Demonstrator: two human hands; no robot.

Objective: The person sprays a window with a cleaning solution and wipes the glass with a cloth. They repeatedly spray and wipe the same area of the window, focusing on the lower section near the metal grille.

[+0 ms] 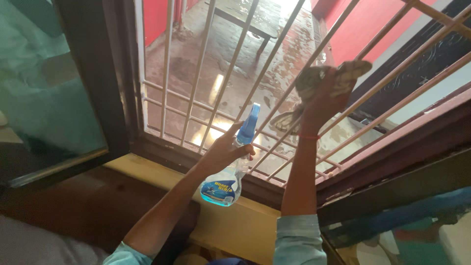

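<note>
Gripping a spray bottle [226,179] in my left hand [224,149], fingers wrapped round its neck just under the blue trigger head [249,124]. The bottle hangs below my fist, clear plastic, with blue liquid pooled at the bottom and a blue label on its side. The nozzle points up and away from me, toward the window grille [230,64].

My right hand [327,95] is raised higher and further out than the left, clenched on a crumpled cloth [314,81] in mottled tan and grey. The cloth is pressed against one of the pale slanted bars, with a loose end [284,120] trailing down below my wrist. A thin red thread band [309,138] sits round that wrist. Both forearms are bare; light blue sleeves [299,240] are rolled near the elbows.

Beyond my hands, the grille has pale metal bars, long ones crossed by a few rails. Below both hands runs the dark brown window frame [171,154], and under that a yellow sill ledge [235,221]. Left of my left hand, an opened window pane [54,98] with tinted glass and a dark frame. Past the bars, a wet concrete floor [211,59] with glare on it, red walls [363,24], and a dark bench [245,19] far out.
</note>
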